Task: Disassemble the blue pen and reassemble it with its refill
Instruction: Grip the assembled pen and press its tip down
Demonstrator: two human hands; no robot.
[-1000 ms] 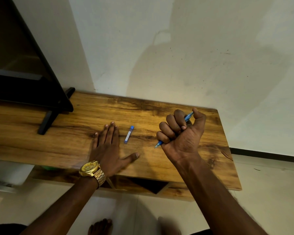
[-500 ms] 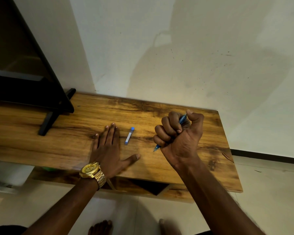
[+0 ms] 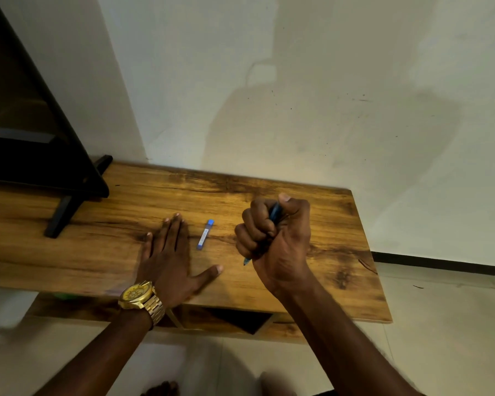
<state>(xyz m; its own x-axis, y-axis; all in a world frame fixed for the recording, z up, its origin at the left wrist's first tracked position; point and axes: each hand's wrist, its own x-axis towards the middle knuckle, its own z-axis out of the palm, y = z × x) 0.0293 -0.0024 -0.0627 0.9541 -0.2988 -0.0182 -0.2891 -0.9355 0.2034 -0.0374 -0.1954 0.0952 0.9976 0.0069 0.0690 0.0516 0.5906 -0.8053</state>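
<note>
My right hand [image 3: 275, 238] is a fist around the blue pen [image 3: 274, 213], held above the wooden table [image 3: 340, 252]. My thumb sits on the pen's top end and its tip pokes out below my little finger; most of the barrel is hidden in the fist. A small blue-capped refill tube [image 3: 204, 235] lies on the table between my hands. My left hand [image 3: 169, 258], with a gold watch on the wrist, rests flat on the table just left of the tube, fingers straight and thumb spread.
A black TV on a black stand [image 3: 63, 215] occupies the table's left part. The white wall runs along the table's back edge. An open compartment [image 3: 235, 320] shows below the table's front edge, above a tiled floor.
My right fist has shifted slightly left and closed tighter around the pen, with the thumb now over its top end. My left hand and the refill tube have stayed in place.
</note>
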